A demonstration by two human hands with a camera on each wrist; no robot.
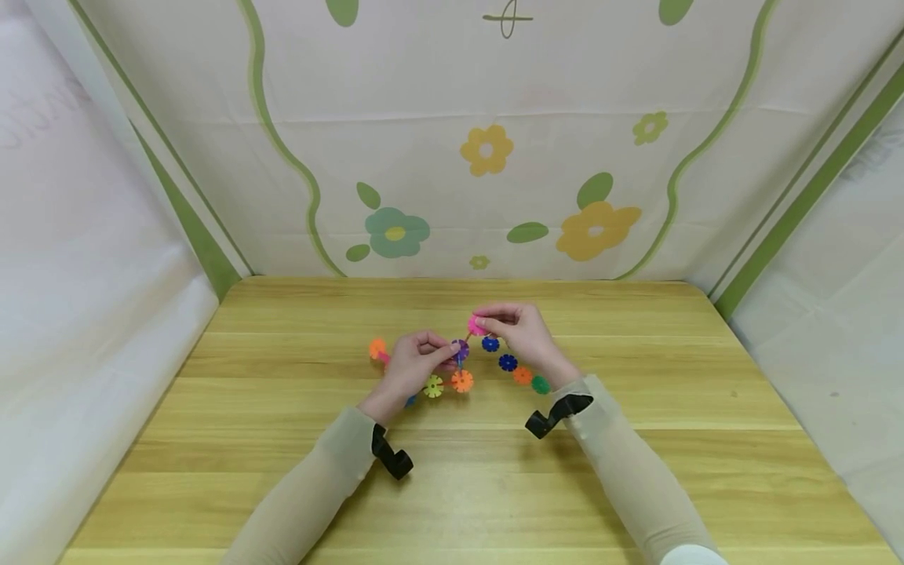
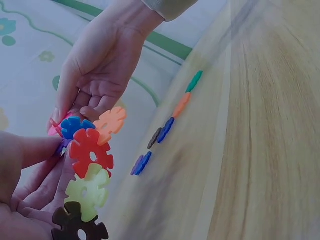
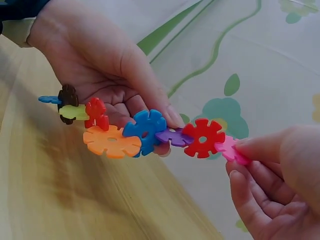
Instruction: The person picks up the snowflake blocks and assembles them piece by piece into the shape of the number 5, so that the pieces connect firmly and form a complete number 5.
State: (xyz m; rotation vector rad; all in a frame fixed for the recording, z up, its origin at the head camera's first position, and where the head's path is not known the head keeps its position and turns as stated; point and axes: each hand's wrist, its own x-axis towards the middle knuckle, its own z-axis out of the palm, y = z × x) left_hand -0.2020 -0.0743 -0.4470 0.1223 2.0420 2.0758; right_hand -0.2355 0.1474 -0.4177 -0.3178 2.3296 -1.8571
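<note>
A chain of joined, notched plastic discs hangs between both hands above the table. My left hand (image 1: 413, 366) pinches the purple disc (image 3: 173, 137) between thumb and fingers. At the chain's end, my right hand (image 1: 521, 333) pinches a pink disc (image 3: 233, 150), which joins a red disc (image 3: 204, 138). On the other side of the purple one come a blue disc (image 3: 145, 131), an orange disc (image 3: 111, 142), another red disc (image 2: 91, 154), a yellow-green disc (image 2: 88, 193) and a dark brown disc (image 2: 80, 223).
On the wooden table (image 1: 466, 486), a loose row holds dark blue discs (image 1: 508, 362), an orange one (image 1: 522, 376) and a green one (image 1: 540, 384), beside my right wrist. Another orange disc (image 1: 377, 348) shows left of my left hand. A patterned cloth (image 1: 438, 94) stands behind.
</note>
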